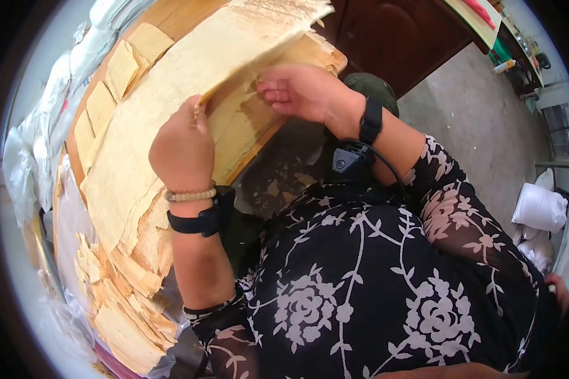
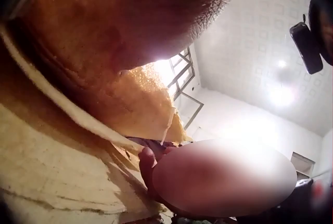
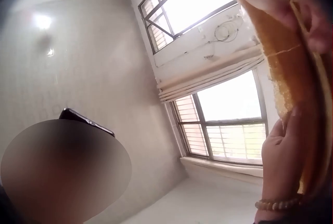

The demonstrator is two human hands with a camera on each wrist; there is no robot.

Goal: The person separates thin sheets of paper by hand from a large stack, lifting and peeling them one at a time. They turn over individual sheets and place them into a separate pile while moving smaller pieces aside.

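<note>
A large, thin, pale-yellow sheet [image 1: 177, 69] with ragged ends has its near edge lifted and folded up. My left hand [image 1: 184, 145], with a beaded bracelet at the wrist, pinches that edge between thumb and fingers. In the right wrist view the left hand [image 3: 283, 146] grips the sheet's orange-lit underside [image 3: 281, 57]. My right hand [image 1: 303, 93] is at the raised part with its fingers curled close to the underside; I cannot tell whether they pinch it. More layers of similar sheet [image 1: 234, 136] lie beneath, with a darker patch showing.
Smaller squarish pieces [image 1: 104, 104] line the table's far side. A heap of broken flakes [image 1: 129, 316] lies at lower left. White plastic bags [image 1: 50, 126] edge the table. A dark cabinet [image 1: 392, 38] stands beyond, and a white sack [image 1: 540, 207] is at right.
</note>
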